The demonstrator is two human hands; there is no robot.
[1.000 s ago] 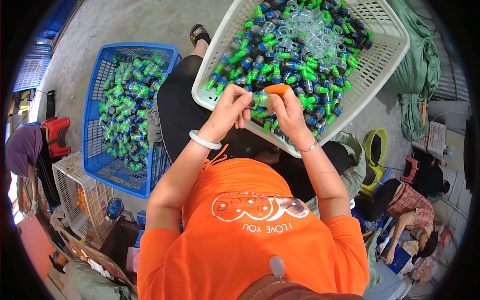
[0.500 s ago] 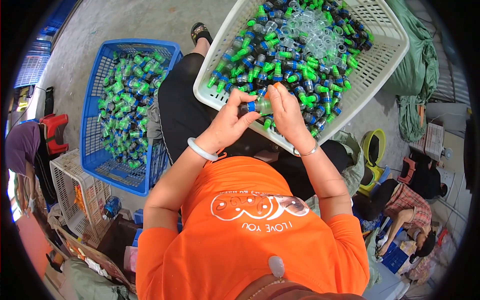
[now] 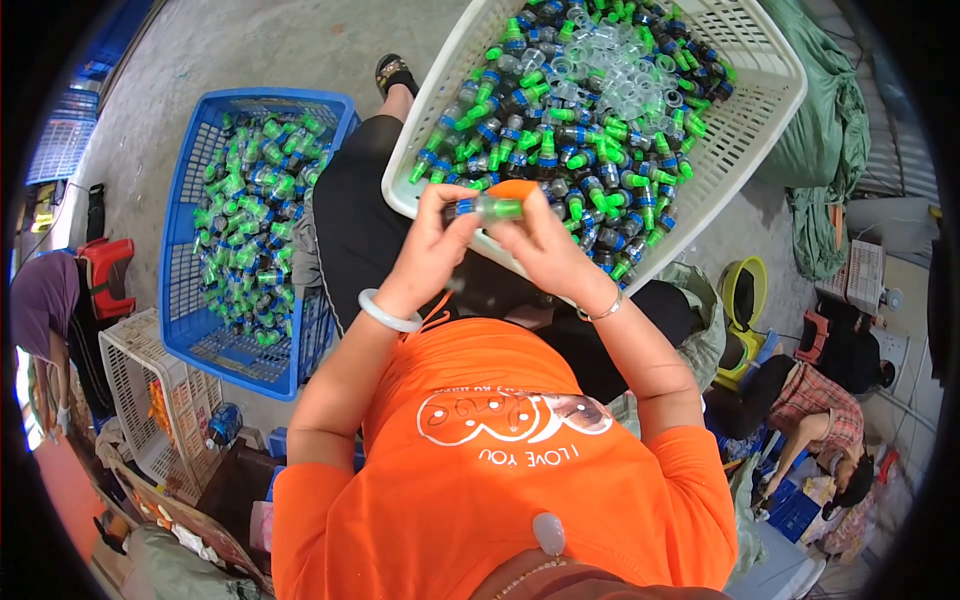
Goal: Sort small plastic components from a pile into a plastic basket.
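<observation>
My left hand is closed around the dark body of a small bottle with a blue collar and a green tip, held sideways above my lap. At its green end my right hand pinches with thumb and fingers; a clear cover seems to sit there, but blur hides its edge. Something orange shows at the right fingertips, perhaps a finger cover. Just beyond my hands, a tilted white basket holds many similar bottles, with a heap of loose clear caps on top.
On my left stands a blue basket of capped green-tipped bottles. A white crate and red stool lie farther left, near a person in purple. A person in plaid bends at the right, by a yellow basin.
Both hands have shifted a little left with the bottle, which now lies more level. The green tip shows more plainly between my fingers.
</observation>
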